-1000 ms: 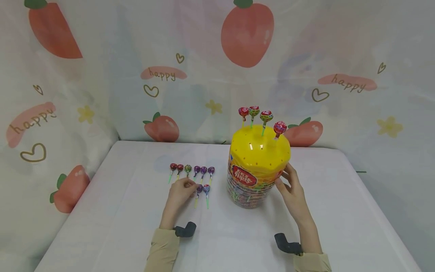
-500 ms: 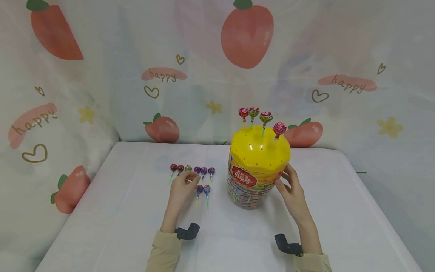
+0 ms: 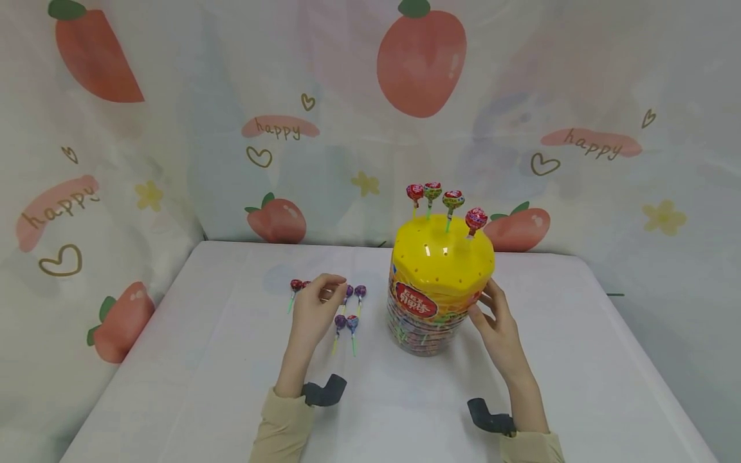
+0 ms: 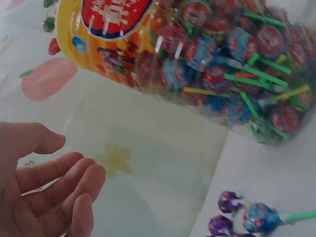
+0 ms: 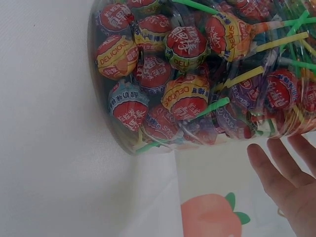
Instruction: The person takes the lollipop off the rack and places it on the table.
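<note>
My left hand (image 3: pixel 313 312) hovers over the rows of lollipops on the table, its fingers loosely bent. In the left wrist view nothing lies between thumb and fingers. It hides part of the back row; a red lollipop (image 3: pixel 296 285) and a purple lollipop (image 3: pixel 361 291) show on either side. Closer to me lie another purple lollipop (image 3: pixel 339 321) and a blue lollipop (image 4: pixel 260 217). A clear plastic jar (image 3: pixel 422 334) full of lollipops stands upright under a yellow lid (image 3: pixel 431 257). My right hand (image 3: pixel 502 334) rests its fingers against the jar's right side.
Several lollipops stand in holes along the back of the lid, one of them a red lollipop (image 3: pixel 476 220) at the right. A white cloth covers the table (image 3: pixel 191 360). Behind it hangs a printed curtain (image 3: pixel 336 58).
My left hand has moved away from me and slightly right, from beside the front lollipops to over the back row. The right hand and jar stay in place.
</note>
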`<state>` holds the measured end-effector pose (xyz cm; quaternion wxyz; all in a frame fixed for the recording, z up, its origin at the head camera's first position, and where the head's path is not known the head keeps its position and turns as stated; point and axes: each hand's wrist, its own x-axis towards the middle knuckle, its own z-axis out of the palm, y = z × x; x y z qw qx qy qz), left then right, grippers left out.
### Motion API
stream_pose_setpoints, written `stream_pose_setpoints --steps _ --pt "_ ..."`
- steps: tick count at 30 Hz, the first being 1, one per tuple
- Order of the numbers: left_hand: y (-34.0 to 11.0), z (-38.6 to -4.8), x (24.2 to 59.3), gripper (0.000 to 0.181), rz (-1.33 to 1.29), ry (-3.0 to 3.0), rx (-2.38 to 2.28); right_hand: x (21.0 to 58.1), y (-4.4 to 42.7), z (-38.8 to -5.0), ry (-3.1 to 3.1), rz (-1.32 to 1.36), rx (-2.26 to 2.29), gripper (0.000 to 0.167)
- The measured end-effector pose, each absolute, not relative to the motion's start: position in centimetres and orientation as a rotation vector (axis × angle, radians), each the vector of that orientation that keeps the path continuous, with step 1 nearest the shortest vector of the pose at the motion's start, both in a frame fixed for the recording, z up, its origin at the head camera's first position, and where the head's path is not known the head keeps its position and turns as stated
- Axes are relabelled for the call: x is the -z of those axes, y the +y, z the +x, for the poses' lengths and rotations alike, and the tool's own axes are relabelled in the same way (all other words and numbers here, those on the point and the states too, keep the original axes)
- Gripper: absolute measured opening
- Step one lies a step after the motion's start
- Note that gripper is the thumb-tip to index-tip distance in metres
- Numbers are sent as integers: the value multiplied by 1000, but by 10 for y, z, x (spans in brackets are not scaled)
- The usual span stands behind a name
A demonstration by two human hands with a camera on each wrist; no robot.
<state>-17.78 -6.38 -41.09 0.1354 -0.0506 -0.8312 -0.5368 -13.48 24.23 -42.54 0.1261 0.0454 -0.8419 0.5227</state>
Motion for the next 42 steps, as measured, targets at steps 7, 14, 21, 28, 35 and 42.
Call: stream_pose_setpoints --steps 7,14,21,28,35,42 --pt "-55 -178 390 16 -224 -2318 1586 425 242 -134 -2459 123 -1518 63" --pt "-40 -179 373 16 -290 -2226 1651 426 242 -135 -2459 122 -1524 63" --pt "-26 -175 352 18 -362 -2186 1697 427 243 -135 -2467 113 -1512 63" --pt "-8 -173 333 21 -484 -2145 1677 426 243 -135 -2475 106 -1504 63" --pt "13 -173 315 23 -619 -2104 1697 427 243 -137 -2460 120 -1522 63" --pt "37 -175 304 26 -695 -2115 1714 427 243 -136 -2460 124 -1531 63"
